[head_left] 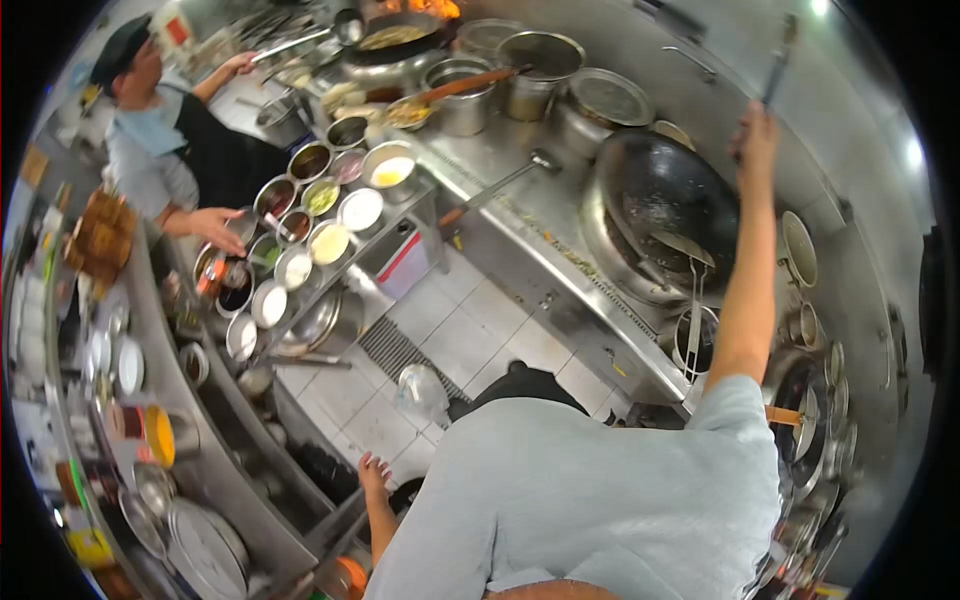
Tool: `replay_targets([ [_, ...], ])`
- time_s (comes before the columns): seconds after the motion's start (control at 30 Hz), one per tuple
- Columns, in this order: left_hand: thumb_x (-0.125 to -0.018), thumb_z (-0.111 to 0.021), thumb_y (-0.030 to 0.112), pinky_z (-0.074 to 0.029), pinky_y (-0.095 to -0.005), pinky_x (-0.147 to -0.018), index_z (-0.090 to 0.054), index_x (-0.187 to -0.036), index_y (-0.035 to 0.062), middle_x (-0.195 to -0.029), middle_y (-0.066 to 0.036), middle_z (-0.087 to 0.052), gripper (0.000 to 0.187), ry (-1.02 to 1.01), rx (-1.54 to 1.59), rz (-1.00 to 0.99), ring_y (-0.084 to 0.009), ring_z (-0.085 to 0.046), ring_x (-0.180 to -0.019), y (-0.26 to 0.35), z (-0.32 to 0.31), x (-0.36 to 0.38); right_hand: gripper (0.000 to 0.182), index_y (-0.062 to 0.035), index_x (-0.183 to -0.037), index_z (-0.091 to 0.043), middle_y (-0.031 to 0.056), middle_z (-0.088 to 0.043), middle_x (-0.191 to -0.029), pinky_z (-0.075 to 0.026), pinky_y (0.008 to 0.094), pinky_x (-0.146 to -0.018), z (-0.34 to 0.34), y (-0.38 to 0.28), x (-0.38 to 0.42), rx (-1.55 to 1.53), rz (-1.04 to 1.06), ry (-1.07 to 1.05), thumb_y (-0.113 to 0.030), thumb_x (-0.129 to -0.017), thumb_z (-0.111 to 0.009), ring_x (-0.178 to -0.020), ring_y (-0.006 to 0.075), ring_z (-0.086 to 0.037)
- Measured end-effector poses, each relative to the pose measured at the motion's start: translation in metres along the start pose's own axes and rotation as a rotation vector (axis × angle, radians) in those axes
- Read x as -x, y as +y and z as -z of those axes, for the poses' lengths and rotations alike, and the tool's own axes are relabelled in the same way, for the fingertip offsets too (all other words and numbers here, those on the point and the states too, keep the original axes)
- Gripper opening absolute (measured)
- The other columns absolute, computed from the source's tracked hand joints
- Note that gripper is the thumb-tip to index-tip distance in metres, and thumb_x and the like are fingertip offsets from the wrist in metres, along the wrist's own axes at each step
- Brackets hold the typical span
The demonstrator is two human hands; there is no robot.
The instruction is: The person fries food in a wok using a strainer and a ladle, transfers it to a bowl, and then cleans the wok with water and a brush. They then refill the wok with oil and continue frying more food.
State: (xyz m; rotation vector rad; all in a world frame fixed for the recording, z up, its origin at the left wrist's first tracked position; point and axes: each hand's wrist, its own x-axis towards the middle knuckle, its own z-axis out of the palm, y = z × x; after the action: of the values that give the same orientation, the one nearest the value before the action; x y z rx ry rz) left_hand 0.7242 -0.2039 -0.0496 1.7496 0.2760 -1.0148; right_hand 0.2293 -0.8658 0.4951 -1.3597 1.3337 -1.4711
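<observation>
Right hand gripping tap lever above wok, left hand free

No legible text, labels, brands or numbers anywhere; containers and jars too blurred.

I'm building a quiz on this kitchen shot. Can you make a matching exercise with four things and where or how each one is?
Things:
1. right hand
2. left hand
3. black wok
4. co-worker's ladle

Places or states:
A. hanging low above the tiled floor
B. raised high, gripping a thin handle on the steel wall
C. held over the far wok beside the flames
D. on the near burner, a strainer leaning at its rim

Pairs: 1-B, 2-A, 3-D, 4-C
</observation>
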Motion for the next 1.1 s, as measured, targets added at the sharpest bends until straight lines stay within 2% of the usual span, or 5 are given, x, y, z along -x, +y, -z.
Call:
replay_targets([
  [0.1, -0.087, -0.053, 0.011, -0.05, -0.0358, -0.057, -0.045, -0.128, 0.017, -0.102, -0.007, -0.058, 0.042, -0.03, -0.017, -0.015, -0.0223, -0.061, -0.081, 0.032, -0.008, -0.018, 0.058, 0.0003, -0.11, -0.052, 0.0127, -0.057, -0.073, -0.044, 0.0385, -0.054, -0.027, 0.059, -0.063, 0.529, 0.025, 0.098, -0.051, -0.084, -0.058, -0.057, 0.0249, -0.054],
  [0.33, -0.088, -0.052, 0.009, -0.052, -0.0371, -0.059, -0.046, -0.125, 0.0121, -0.104, -0.01, -0.058, 0.038, 0.006, -0.012, -0.037, -0.024, -0.061, -0.081, -0.014, -0.016, -0.014, 0.071, 0.0017, -0.123, -0.055, 0.0287, -0.057, -0.121, -0.043, 0.0474, -0.097, -0.099, 0.222, -0.186, 1.373, 0.044, -0.354, -0.055, -0.081, -0.06, -0.116, 0.0403, -0.054],
  [0.6, -0.087, -0.055, 0.009, -0.052, -0.0343, -0.054, -0.051, -0.12, 0.0087, -0.095, -0.008, -0.06, 0.034, 0.147, -0.214, 0.16, -0.0202, -0.06, -0.07, -0.013, -0.078, 0.09, 0.042, -0.0079, -0.118, -0.064, 0.0136, -0.062, -0.122, -0.048, 0.0464, -0.091, -0.133, 0.322, -0.323, 1.586, -0.184, -0.452, -0.031, -0.084, -0.055, -0.117, 0.0325, -0.057],
  [0.8, -0.086, -0.057, 0.009, -0.052, -0.0326, -0.051, -0.053, -0.118, 0.0072, -0.09, -0.006, -0.06, 0.032, 0.218, -0.195, 0.148, -0.0179, -0.059, -0.063, 0.034, -0.11, 0.118, 0.044, 0.0037, -0.078, -0.057, 0.012, -0.058, -0.062, -0.044, 0.0448, -0.051, -0.174, 0.341, -0.378, 1.052, -0.728, -0.587, -0.039, -0.084, -0.062, -0.045, 0.0275, -0.051],
  [1.1, -0.087, -0.056, 0.012, -0.052, -0.0302, -0.051, -0.052, -0.123, 0.0086, -0.1, -0.006, -0.06, 0.036, 0.153, -0.24, 0.049, -0.0155, -0.061, -0.073, 0.091, -0.132, 0.058, 0.056, 0.0055, -0.098, -0.066, 0.0177, -0.066, -0.085, -0.05, 0.0426, -0.063, -0.152, 0.34, -0.405, 1.499, -0.345, -0.743, -0.048, -0.084, -0.061, -0.064, 0.0273, -0.061],
])
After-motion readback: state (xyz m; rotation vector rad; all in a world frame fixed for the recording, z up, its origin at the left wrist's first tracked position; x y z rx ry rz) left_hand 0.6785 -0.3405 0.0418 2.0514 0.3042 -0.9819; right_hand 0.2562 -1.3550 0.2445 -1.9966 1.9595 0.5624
